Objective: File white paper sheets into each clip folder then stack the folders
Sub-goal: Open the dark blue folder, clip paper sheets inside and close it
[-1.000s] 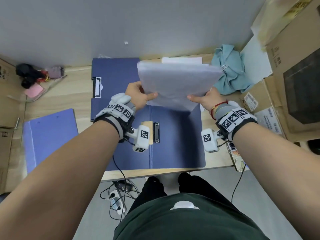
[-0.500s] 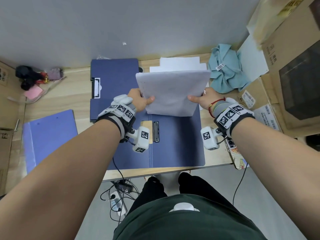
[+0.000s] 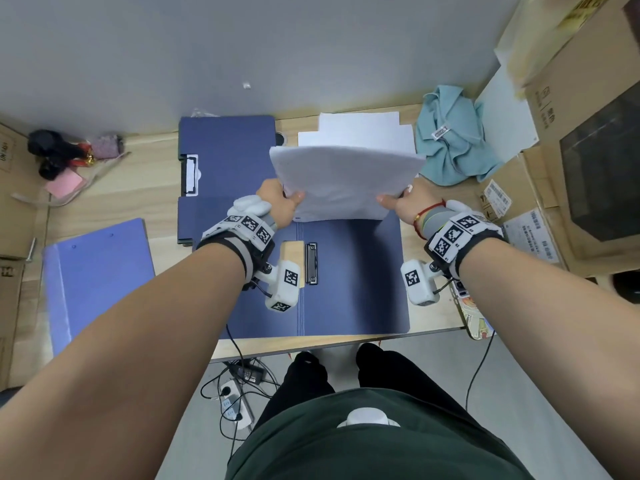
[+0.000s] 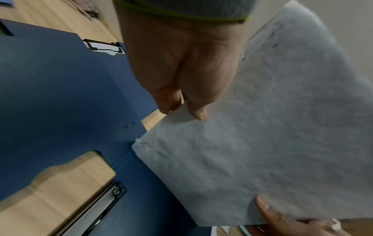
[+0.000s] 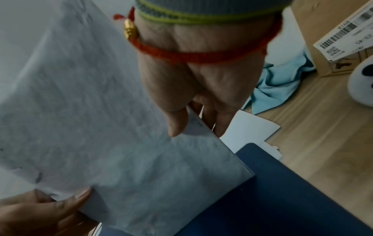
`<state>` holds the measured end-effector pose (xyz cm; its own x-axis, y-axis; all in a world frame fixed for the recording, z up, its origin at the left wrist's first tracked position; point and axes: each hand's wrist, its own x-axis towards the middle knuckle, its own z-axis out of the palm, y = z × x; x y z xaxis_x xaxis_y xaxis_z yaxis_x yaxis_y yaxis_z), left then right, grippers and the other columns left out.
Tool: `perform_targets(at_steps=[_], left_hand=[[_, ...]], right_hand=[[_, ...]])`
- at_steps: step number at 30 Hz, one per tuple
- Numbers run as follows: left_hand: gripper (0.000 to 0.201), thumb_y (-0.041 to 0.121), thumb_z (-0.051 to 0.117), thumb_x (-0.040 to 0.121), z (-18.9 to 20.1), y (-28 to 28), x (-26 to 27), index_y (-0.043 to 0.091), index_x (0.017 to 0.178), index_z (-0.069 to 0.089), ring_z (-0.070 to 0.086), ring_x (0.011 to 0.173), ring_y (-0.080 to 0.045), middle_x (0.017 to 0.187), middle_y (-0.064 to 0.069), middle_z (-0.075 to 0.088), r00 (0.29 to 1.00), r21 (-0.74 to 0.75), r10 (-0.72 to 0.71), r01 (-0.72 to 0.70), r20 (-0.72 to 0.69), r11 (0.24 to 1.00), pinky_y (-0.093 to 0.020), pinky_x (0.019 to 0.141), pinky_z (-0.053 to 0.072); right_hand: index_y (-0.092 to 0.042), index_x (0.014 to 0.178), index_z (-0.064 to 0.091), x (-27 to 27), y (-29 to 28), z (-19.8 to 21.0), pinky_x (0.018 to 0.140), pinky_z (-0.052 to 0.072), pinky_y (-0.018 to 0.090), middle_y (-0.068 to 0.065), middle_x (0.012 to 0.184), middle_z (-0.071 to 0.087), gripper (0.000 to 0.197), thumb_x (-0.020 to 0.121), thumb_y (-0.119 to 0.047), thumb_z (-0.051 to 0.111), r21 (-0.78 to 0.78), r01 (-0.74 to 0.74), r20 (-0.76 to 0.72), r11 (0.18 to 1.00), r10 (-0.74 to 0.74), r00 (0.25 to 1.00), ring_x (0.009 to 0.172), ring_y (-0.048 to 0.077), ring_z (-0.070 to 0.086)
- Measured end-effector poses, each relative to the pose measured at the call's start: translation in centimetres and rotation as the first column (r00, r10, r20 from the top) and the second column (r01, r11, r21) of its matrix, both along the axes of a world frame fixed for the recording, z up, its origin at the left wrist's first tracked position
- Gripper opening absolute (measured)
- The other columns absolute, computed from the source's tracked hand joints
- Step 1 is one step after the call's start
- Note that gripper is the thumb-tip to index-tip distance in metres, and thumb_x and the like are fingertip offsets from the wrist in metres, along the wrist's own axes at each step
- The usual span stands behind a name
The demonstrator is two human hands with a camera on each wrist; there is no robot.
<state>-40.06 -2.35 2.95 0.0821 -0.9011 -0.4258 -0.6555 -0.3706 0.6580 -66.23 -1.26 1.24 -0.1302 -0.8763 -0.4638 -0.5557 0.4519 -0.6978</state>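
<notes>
Since the frame a second back, the bundle of white sheets [image 3: 346,181] has come down and toward the person: its near edge now sits low over the far end of the open folder [image 3: 353,282], and more of the loose paper pile [image 3: 360,131] behind it is uncovered.

Progress, as judged from the desk: early to middle. The open folder lies flat at the front edge of the desk [image 3: 145,174] with its black clip [image 3: 311,263] bare, so nothing is filed in it yet. Another dark blue folder [image 3: 227,143] lies behind it at the far left, closed; whether it holds paper cannot be told. A lighter blue folder [image 3: 100,275] lies apart at the left. Left to do: seat this bundle under the clip, close the folder, handle any others, then stack them.

Pose: both forearms reach forward, roughly parallel. Left hand [image 3: 278,202] pinches the bundle's left edge, thumb on the upper face and fingers behind. Right hand [image 3: 403,202] does the same at the right edge, thumb on top, fingers underneath. The bundle hangs between them, tilted with its far edge raised; from the wrist views its lower corner looks close to the folder's right leaf, contact uncertain.

A teal cloth [image 3: 453,136] lies to the right.
</notes>
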Motion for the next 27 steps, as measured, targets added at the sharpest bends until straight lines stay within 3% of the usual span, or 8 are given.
perform_targets(at_steps=[5, 7, 11, 14, 17, 20, 23, 27], left_hand=[[0.024, 0.025, 0.063, 0.094, -0.4, 0.1, -0.3, 0.003, 0.103, 0.067, 0.063, 0.086, -0.029, 0.093, -0.009, 0.068, 1.000, 0.005, -0.004, 0.004, 0.004, 1.000, -0.032, 0.073, 0.046], [0.029, 0.027, 0.065, 0.091, -0.3, 0.0, -0.7, 0.003, 0.107, 0.068, 0.066, 0.092, -0.029, 0.102, -0.010, 0.071, 0.999, -0.002, 0.007, -0.007, -0.033, 1.000, -0.034, 0.080, 0.051], [0.080, 0.069, 0.055, 0.062, -2.6, -0.6, -0.7, 0.006, 0.110, 0.067, 0.068, 0.097, -0.032, 0.108, -0.014, 0.072, 0.997, -0.016, 0.045, -0.046, -0.070, 0.999, -0.050, 0.087, 0.055], [0.087, 0.074, 0.049, 0.055, -4.4, -0.8, -0.6, 0.005, 0.105, 0.067, 0.068, 0.094, -0.035, 0.104, -0.016, 0.071, 0.998, 0.020, 0.034, -0.033, -0.060, 0.999, -0.055, 0.084, 0.055], [0.062, 0.062, 0.066, 0.066, -2.3, 0.7, -1.2, 0.009, 0.100, 0.068, 0.070, 0.086, -0.027, 0.096, -0.006, 0.073, 0.998, 0.082, 0.042, -0.039, -0.042, 0.996, -0.045, 0.080, 0.058], [0.026, 0.029, 0.074, 0.084, -2.8, 2.1, -1.0, 0.011, 0.103, 0.070, 0.071, 0.081, -0.019, 0.090, 0.001, 0.073, 0.989, 0.147, 0.064, -0.044, -0.132, 0.988, -0.035, 0.078, 0.059], [0.027, 0.012, 0.066, 0.092, -4.9, 3.3, -0.5, 0.000, 0.116, 0.064, 0.069, 0.075, -0.020, 0.088, -0.008, 0.071, 0.957, 0.301, 0.199, -0.131, -0.209, 0.945, -0.029, 0.069, 0.062], [0.015, 0.008, 0.063, 0.091, -7.1, 5.0, 0.0, 0.005, 0.103, 0.072, 0.069, 0.069, -0.019, 0.083, -0.007, 0.073, 0.979, 0.382, 0.181, -0.131, -0.097, 0.915, -0.024, 0.066, 0.059]], right_hand=[[-0.010, 0.109, 0.062, 0.2, -0.3, -0.2, 0.083, 0.039, 0.022, 0.005, 0.112, 0.065, 0.025, 0.090, -0.026, 0.067, -0.042, 0.071, 0.067, 0.997, -0.068, 0.995, 0.104, 0.019, 0.061], [-0.007, 0.107, 0.065, 0.5, -0.4, 0.6, 0.085, 0.043, 0.023, 0.002, 0.104, 0.063, 0.020, 0.092, -0.020, 0.064, -0.103, 0.030, 0.065, 0.994, -0.024, 0.998, 0.097, 0.015, 0.059], [-0.005, 0.119, 0.065, 1.1, -0.4, 1.0, 0.077, 0.046, 0.014, 0.004, 0.110, 0.068, 0.029, 0.093, -0.020, 0.063, -0.133, -0.033, 0.153, 0.991, 0.054, 0.987, 0.095, 0.014, 0.063], [-0.010, 0.108, 0.067, 0.8, 0.0, 0.3, 0.075, 0.048, 0.025, 0.000, 0.096, 0.069, 0.029, 0.090, -0.032, 0.066, -0.067, -0.039, 0.175, 0.997, 0.051, 0.983, 0.083, 0.015, 0.064], [-0.010, 0.106, 0.068, 0.2, 1.3, -1.1, 0.077, 0.052, 0.033, 0.003, 0.095, 0.071, 0.035, 0.086, -0.038, 0.068, 0.016, 0.003, 0.176, 1.000, -0.006, 0.984, 0.081, 0.020, 0.066], [-0.008, 0.115, 0.066, -0.4, 3.1, -3.1, 0.084, 0.051, 0.034, 0.004, 0.101, 0.068, 0.035, 0.091, -0.033, 0.065, 0.109, 0.023, 0.146, 0.994, -0.039, 0.989, 0.087, 0.022, 0.065], [-0.011, 0.116, 0.063, -1.1, 4.8, -5.2, 0.081, 0.047, 0.031, 0.003, 0.101, 0.065, 0.038, 0.090, -0.039, 0.063, 0.254, 0.064, 0.064, 0.965, -0.083, 0.994, 0.090, 0.022, 0.061], [-0.009, 0.123, 0.061, -2.2, 7.2, -7.7, 0.094, 0.049, 0.037, 0.008, 0.117, 0.067, 0.047, 0.088, -0.040, 0.063, 0.370, 0.109, -0.032, 0.923, -0.104, 0.994, 0.104, 0.027, 0.064]])
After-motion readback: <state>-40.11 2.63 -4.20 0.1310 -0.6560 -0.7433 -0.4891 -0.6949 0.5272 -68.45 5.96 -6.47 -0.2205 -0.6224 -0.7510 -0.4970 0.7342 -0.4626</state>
